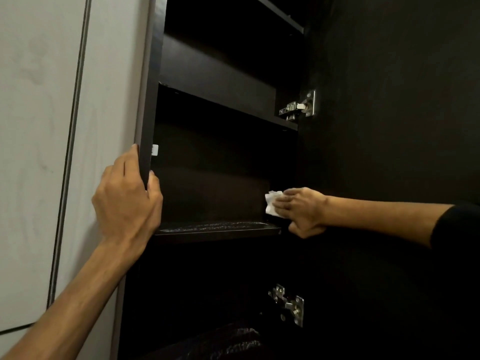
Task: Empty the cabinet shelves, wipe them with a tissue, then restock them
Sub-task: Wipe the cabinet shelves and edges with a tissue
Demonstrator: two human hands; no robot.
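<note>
1. Pressing a crumpled white tissue (272,202) against the dark inner wall of the cabinet (213,183), the right hand (301,210) reached in from the right; the tissue showed just beyond its fingertips, to their left, with the rest hidden under the fingers.
2. The fingers of that hand lay fairly straight over the tissue, and the thumb was tucked below; whether they pinched the tissue or only pushed it could not be told.
3. The tissue sat just above the right end of the shelf (218,228), whose top bore pale streaks.
4. The left hand (127,196) was clamped on the front edge of the cabinet's left side panel (148,120), thumb inside and fingers outside.
5. Above the right hand a metal hinge (298,106) joined the open dark door (389,113); a second hinge (287,305) sat below it.
6. Left of the left hand stood a pale grey panel (39,126).
</note>
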